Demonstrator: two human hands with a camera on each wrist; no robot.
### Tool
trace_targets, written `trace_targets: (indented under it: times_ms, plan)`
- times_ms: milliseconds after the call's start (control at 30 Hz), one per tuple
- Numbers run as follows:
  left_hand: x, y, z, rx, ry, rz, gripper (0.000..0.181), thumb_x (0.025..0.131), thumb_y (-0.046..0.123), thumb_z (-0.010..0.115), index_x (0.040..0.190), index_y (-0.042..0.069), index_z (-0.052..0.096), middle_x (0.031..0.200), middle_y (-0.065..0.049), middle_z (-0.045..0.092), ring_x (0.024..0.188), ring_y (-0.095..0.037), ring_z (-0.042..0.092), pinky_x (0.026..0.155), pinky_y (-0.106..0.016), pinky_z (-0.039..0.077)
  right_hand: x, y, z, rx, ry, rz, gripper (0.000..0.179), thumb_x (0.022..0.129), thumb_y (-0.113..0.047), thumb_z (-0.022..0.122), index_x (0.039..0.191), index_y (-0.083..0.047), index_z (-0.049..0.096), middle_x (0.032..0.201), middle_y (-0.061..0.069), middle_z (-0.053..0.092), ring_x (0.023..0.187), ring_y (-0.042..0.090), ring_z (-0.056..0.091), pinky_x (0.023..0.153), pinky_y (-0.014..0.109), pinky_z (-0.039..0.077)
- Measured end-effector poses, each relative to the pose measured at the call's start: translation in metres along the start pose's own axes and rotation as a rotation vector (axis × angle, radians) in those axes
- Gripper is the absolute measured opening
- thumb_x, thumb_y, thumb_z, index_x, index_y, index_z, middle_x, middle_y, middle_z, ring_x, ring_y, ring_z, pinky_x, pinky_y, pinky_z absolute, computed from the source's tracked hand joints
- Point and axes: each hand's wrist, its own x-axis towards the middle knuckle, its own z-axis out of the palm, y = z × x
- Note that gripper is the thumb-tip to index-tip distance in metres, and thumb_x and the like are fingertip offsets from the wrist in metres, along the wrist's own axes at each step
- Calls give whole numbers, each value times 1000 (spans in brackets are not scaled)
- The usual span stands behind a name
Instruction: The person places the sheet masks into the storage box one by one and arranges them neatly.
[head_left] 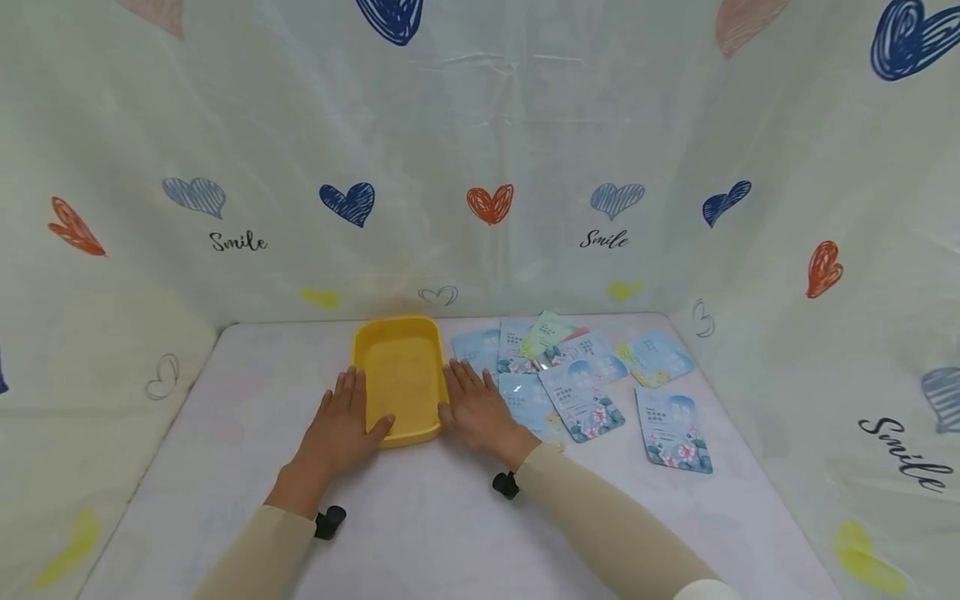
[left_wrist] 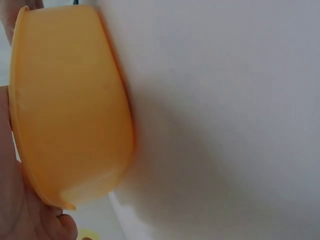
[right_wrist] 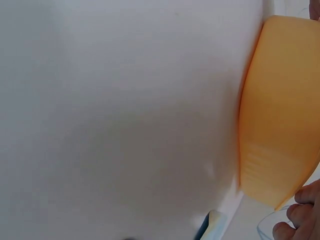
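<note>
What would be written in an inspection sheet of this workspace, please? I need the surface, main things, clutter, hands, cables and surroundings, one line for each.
Surface: pale table, in use.
Main things: yellow tray, upright, left of several printed packets; some packets overlap.
Clutter: nothing seen beyond the packets.
Left hand: left hand touches the tray's left side, fingers straight, thumb at the near-left corner.
Right hand: right hand touches the tray's right side, beside the packets.
Wrists: a small black device at each.
Cables: nothing seen.
Surroundings: pale backdrop with printed hearts and the word "Smile".
</note>
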Motion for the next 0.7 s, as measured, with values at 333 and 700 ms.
trace_targets:
  times_ms: [333, 700]
  plan:
    - [-35, 23, 9, 24, 52, 27, 95, 103, 50, 61, 161, -15, 21, 169, -36, 20, 158, -52, 19, 127, -68, 19, -44, 6, -5, -55, -16, -91, 69, 113, -44, 38, 167, -3, 25, 176, 12, 23, 164, 29, 20, 132, 55, 21]
    - [-63, 33, 7, 46, 21, -14, 87, 109, 51, 51, 163, -10, 19, 172, -29, 19, 160, -47, 18, 127, -71, 15, -74, 8, -6, -92, 13, -135, 69, 113, -44, 41, 165, -1, 29, 173, 15, 29, 163, 31, 22, 131, 57, 22]
